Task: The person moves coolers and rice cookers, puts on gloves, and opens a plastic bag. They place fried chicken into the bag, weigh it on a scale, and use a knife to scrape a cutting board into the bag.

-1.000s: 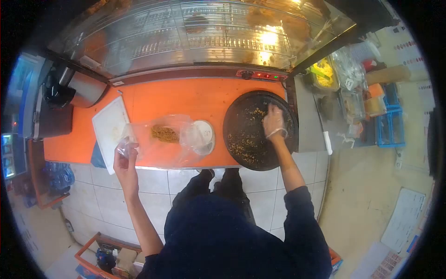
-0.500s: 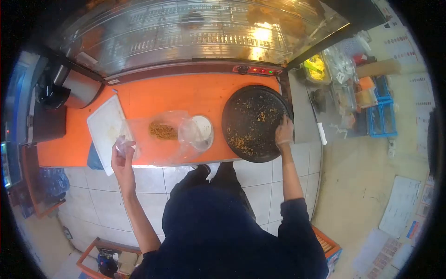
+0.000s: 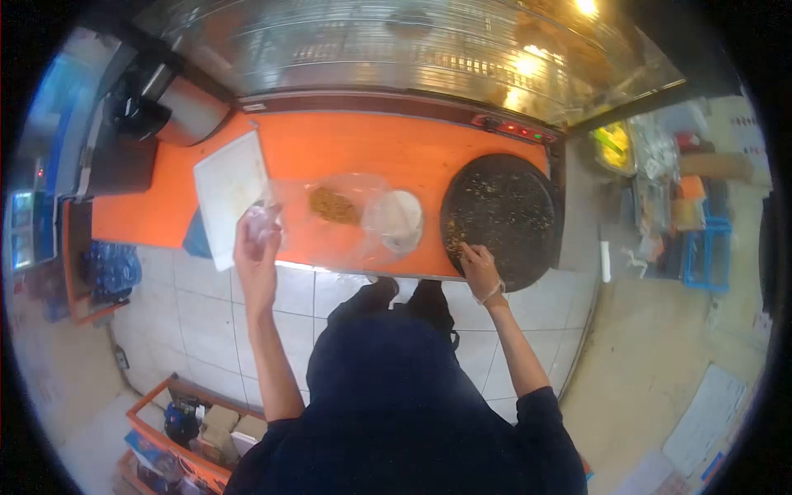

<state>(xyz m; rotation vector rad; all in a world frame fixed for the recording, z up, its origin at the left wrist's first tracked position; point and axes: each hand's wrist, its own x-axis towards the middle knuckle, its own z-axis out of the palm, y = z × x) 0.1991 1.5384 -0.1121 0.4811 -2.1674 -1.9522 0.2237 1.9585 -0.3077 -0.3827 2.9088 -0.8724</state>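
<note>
My left hand (image 3: 257,243) is closed on the bunched end of a clear plastic bag (image 3: 289,198), over the edge of a white cutting board (image 3: 229,186). Inside or beneath the bag lies a heap of brown crumbs (image 3: 332,205); I cannot tell which. The bag's other end covers part of a round white container (image 3: 404,213). On the right, my right hand (image 3: 481,271) touches the near left part of a round black tray (image 3: 511,223) scattered with crumbs. Its fingers are pressed together, and what they hold, if anything, is too small to name.
A glass-fronted display case (image 3: 371,62) runs along the back of the orange counter (image 3: 305,136). A metal pot (image 3: 190,111) stands at the back left. Beyond the tray are a white-handled knife (image 3: 605,261), a yellow food tub (image 3: 613,146) and blue baskets (image 3: 708,252).
My right hand has moved from the tray's right side to its near left side, where fewer crumbs now lie. The whole view has shifted; my left hand still grips the bag.
</note>
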